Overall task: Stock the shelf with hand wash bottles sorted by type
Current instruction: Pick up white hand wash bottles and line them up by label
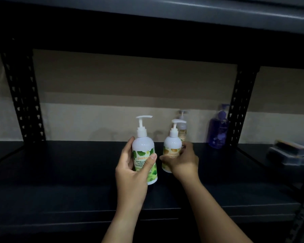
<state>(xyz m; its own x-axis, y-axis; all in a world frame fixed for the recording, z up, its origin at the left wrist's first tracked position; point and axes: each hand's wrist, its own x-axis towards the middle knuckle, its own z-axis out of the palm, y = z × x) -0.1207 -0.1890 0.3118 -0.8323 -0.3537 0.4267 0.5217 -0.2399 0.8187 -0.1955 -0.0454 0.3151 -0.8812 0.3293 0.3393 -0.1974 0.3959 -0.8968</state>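
On the dark shelf point(68, 172) our left hand point(132, 170) grips the green bottle point(145, 155) upright while our right hand point(183, 163) wraps the orange bottle point(171, 149) in front of its matching twin point(182, 129), apparently to group types, the purple bottle point(218, 128) standing apart.

Two bottles point(145, 155) side by side on shelf point(60, 172); a third point(182, 127) seemingly behind.

The picture is dim, and the shelf point(63, 172) looks almost black. The white bottles point(144, 146) and the back wall point(112, 120) catch the most light. The right hand point(184, 162) is blurry, and straight lines bend near the edges.
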